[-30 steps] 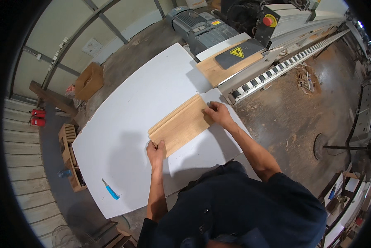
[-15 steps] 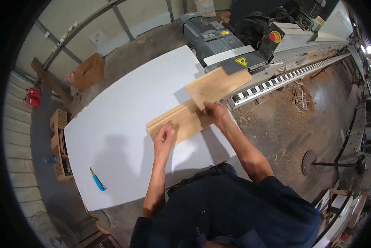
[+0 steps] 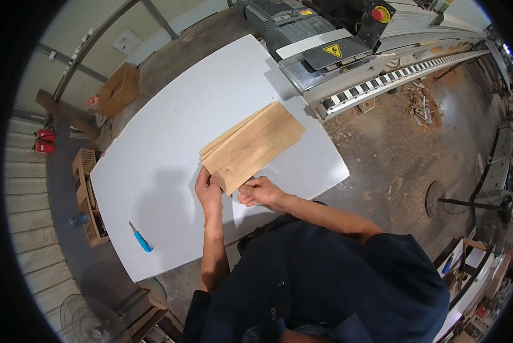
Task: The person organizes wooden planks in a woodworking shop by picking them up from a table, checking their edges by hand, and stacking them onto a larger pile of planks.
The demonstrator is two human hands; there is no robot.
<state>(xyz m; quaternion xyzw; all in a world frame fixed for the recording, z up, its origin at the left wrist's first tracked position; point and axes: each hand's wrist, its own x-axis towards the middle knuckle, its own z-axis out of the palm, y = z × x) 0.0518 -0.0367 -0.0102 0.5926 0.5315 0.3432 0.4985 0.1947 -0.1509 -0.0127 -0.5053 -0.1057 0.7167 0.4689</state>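
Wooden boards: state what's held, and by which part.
The left hand holds the top board by its left end, thumb on top; the right hand is at its near edge, whether gripping cannot be told.

Stacked boards (image 3: pixel 256 143) lie on the tabletop (image 3: pixel 159 137), the left hand (image 3: pixel 209 194) at their near left corner and the right hand (image 3: pixel 263 192) just right of it, with a knife (image 3: pixel 141 238) to their left, a motor (image 3: pixel 299 28) behind, a carton (image 3: pixel 120 88) beyond the far left edge, and a conveyor track (image 3: pixel 393 82) at right rear.
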